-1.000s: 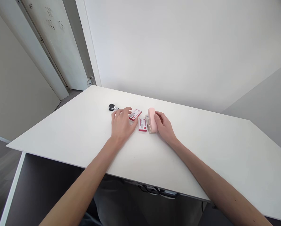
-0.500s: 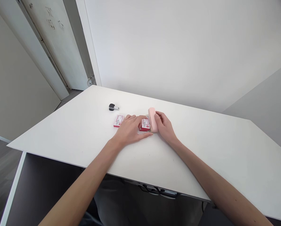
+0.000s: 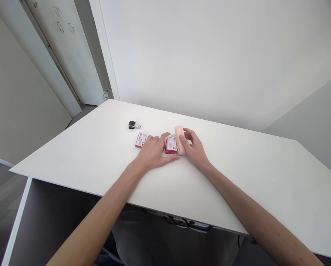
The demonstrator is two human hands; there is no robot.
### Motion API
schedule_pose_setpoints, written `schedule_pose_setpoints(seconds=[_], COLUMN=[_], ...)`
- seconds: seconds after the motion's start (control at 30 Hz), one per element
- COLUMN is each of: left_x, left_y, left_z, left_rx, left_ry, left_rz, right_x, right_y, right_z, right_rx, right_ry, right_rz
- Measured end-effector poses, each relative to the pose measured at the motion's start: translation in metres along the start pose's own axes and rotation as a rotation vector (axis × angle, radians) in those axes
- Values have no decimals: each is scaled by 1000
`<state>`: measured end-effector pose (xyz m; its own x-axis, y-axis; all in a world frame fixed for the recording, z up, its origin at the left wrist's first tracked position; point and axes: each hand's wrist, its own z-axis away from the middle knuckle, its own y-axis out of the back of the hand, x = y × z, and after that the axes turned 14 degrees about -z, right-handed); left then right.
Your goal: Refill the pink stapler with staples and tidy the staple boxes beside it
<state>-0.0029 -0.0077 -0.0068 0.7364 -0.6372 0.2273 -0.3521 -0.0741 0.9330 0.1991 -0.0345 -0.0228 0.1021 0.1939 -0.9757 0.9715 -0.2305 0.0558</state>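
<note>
Now | left hand [image 3: 152, 152] palm-down, fingers apart around stacked boxes [image 3: 171, 143] | right hand [image 3: 195, 148] clamped on pink object [image 3: 178, 132]

Landmark: pink block-shaped object [image 3: 179, 139], uniform pale pink, cream along its left lower edge. Immediately left of it, near box [image 3: 171, 143]: white top with red outline, red corner square, grey patch; red sides. Further left, far box [image 3: 141, 139]: same red-and-white scheme, grey patch on top, red front side. Beyond that and farther back, small tool [image 3: 131, 125]: black body, silver metal end. Beneath the landmark, tabletop [image 3: 237, 166]: white, few faint dark specks. Behind it, wall [image 3: 195, 55]: white, shading to grey. Far left of it, floor [image 3: 1, 192]: grey, streaked wood-grain pattern.
</note>
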Motion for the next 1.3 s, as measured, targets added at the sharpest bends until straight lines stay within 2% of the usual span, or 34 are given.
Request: schedule_pose_setpoints(seconds=[0.23,0.37,0.47,0.53,0.6,0.67,0.77,1.0,1.2,1.3], left_x=[-1,0,-1,-4,-9,-13,-16,-11,-13,-13], left_y=[-1,0,1,0,-1,-4,-7,-4,-2,-3], left_z=[2,1,-1,-2,-3,-3,-3,-2,-5,-5], left_rx=[19,48,176,304,383,375,294,193,247,279], left_ry=[-52,-10,126,279,426,502,503,382,395,439], left_rz=[12,-9,-78,-170,-263,-313,-288,61,367,258], right_x=[3,5,5,4,4,4,5,4,5,4], right_y=[1,1,1,1,1,1,1,0,0,0], right_z=[0,-1,-1,-1,-1,-1,-1,-1,-1,0], right_rx=[0,9,16,18,19,18,19,20,19,19], right_ry=[5,-2,-9,-10,-13,-19,-18,-14,-12,-12], right_rz=[12,4,8,11,8,5,7,11,13,15])
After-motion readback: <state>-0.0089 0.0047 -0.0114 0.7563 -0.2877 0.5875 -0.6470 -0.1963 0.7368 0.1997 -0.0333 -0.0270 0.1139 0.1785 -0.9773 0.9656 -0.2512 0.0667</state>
